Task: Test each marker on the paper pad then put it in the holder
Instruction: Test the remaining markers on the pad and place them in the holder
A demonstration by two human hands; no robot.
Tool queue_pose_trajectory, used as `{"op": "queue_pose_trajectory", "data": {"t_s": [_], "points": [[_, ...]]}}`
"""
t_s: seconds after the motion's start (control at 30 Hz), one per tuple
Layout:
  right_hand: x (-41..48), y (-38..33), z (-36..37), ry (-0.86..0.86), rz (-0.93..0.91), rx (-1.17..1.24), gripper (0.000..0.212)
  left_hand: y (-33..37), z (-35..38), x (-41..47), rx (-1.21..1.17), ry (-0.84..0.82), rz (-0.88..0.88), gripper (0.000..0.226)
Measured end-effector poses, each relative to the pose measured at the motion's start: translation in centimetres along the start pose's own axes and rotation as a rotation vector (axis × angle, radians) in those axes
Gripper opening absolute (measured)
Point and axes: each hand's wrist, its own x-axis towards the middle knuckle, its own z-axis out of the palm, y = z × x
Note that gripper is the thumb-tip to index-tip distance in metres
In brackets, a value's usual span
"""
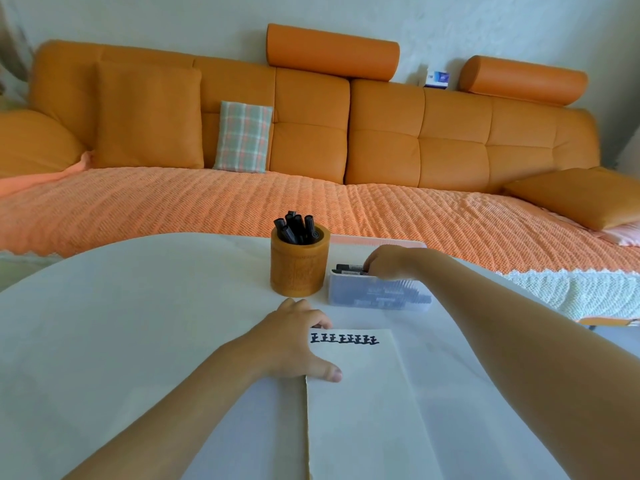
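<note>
right hand [388, 263] fingers curled on a black marker [350, 268] in the clear plastic box [377, 294], grip unclear, left hand [294, 344] flat pinning paper pad [356, 393]; lift it clear, then test below existing marks [344, 339], beside bamboo holder [299, 268].

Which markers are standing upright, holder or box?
The black markers in the round wooden holder stand upright, caps up. Those in the clear plastic box, under the right hand, lie flat.
</note>
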Motion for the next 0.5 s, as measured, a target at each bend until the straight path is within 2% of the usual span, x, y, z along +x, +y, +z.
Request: {"op": "queue_pose_trajectory", "data": {"t_s": [0.17,0.3,0.5], "points": [[-0.7,-0.1,-0.8,0.032,-0.088,0.004,0.039,0.0,-0.1,0.2,0.001,-0.001,-0.002,0.073],[-1.0,0.2,-0.9,0.070,-0.141,-0.006,0.029,-0.1,0.0,0.1,-0.001,-0.008,-0.009,0.074],[-1.2,0.8,-1.1,0.040,-0.138,-0.084,0.033,0.3,-0.2,-0.1,0.028,0.010,-0.003,0.076]]}}
